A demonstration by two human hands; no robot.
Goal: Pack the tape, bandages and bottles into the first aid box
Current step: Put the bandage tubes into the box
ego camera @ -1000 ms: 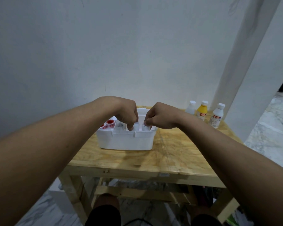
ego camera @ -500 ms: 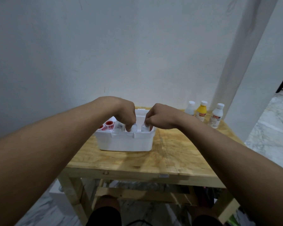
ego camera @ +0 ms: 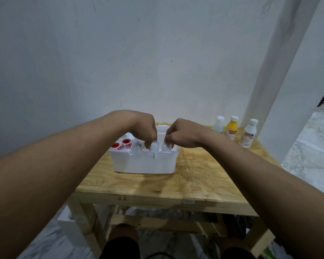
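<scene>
**Two rolls going down into the box, three bottles waiting on the right**

The first aid box (ego camera: 145, 162) sits open on the table (ego camera: 195, 176); both hands work over its right-hand compartments. The left hand (ego camera: 143, 130) pinches one white roll (ego camera: 154, 146), seemingly a bandage, from above; the right hand (ego camera: 180, 134) pinches a second roll (ego camera: 166, 146) the same way; each grip is pressed together on its roll's top end. Both rolls stand upright, long axis vertical, side by side and directly beneath the fingers, partly sunk behind the front wall; how deep they sit is hidden. Two red-cored tape rolls (ego camera: 121, 143) already lie in the left compartment, holes facing up.

The bottles (ego camera: 232, 128) stand upright, caps up, at the table's far right corner, well apart from the box; the right hand is the nearer one, so it probably fetches them next.
</scene>
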